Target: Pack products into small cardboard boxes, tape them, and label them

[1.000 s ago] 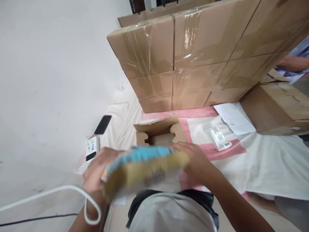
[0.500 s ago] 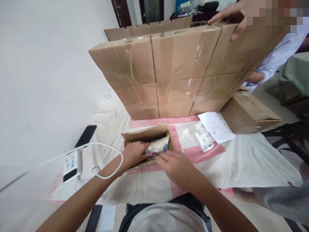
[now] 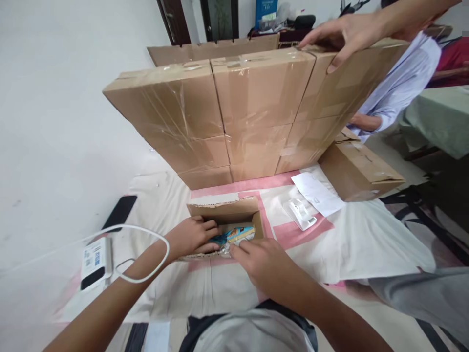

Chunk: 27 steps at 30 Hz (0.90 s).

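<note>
An open small cardboard box (image 3: 223,209) stands in front of me, with its far flap raised. Inside lies a blue and yellowish printed plastic packet (image 3: 240,233), partly covered by my fingers. My left hand (image 3: 192,237) reaches over the box's left side, its curled fingers closed on the packet's left end. At the near right edge, my right hand (image 3: 262,261) pinches the packet's near side with its fingertips. A white cable (image 3: 166,254) loops over my left forearm.
Beyond the box stands a wall of taped cartons (image 3: 256,98), with another person's hand (image 3: 351,36) on top. To the right are a white plastic device (image 3: 302,213), a paper sheet (image 3: 318,193) and a closed carton (image 3: 362,168). A black phone (image 3: 119,214) and white power strip (image 3: 95,264) lie left.
The packet has turned or sunk in the box, so its blue and yellowish face now shows instead of a mostly white one. My hands have shifted slightly around it; the camera view moved too.
</note>
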{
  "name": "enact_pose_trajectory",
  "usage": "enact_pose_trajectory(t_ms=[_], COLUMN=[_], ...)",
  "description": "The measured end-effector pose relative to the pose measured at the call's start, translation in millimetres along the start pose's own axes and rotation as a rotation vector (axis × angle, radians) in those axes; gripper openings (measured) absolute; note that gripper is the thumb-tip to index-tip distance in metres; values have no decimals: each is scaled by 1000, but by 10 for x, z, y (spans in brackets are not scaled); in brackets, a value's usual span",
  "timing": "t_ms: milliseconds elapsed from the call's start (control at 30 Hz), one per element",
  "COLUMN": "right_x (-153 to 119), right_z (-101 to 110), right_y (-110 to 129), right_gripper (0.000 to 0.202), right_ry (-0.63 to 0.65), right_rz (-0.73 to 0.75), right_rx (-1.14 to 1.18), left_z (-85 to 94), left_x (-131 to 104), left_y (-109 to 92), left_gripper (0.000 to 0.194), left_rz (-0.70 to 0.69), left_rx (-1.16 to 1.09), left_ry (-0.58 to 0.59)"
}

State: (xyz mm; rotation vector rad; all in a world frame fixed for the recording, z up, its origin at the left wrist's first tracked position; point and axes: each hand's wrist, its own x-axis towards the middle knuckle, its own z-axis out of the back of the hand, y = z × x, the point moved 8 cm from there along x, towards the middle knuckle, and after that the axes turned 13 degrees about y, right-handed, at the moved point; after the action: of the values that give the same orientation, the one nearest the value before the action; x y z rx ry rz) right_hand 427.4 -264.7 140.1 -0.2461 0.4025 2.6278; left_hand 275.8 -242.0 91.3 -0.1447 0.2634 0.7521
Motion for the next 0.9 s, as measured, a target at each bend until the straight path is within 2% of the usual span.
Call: enact_pose_trajectory(t_ms=[100, 200, 333, 500, 667, 800, 900], right_x=[-21, -14, 36, 38, 66, 170, 265], right_z=[93, 220, 232, 166, 218, 189, 139], right_y=[-90, -312, -559, -569, -522, -527, -524], right_gripper=[11, 37, 56, 65, 72, 79, 82], right_ry=[-9, -33, 49, 148, 199, 288, 291], right_rz=[11, 24, 69, 118, 83, 19, -29], right_rx=[96, 211, 205, 150, 86, 9, -78], left_z=[27, 53, 146, 263, 327, 296, 270], left_x=[-74, -133, -221, -381, -595, -650, -649], left_y=[-44, -97, -126, -142, -64, -38, -36], left_gripper=[48, 43, 44, 48, 43, 42, 43], left_rz=[-51, -86, -121, -173, -115, -86, -74], left_rx=[-28, -64, -80, -57, -21, -29, -27], left_ry=[-59, -74, -191, -417, -662, -699, -688])
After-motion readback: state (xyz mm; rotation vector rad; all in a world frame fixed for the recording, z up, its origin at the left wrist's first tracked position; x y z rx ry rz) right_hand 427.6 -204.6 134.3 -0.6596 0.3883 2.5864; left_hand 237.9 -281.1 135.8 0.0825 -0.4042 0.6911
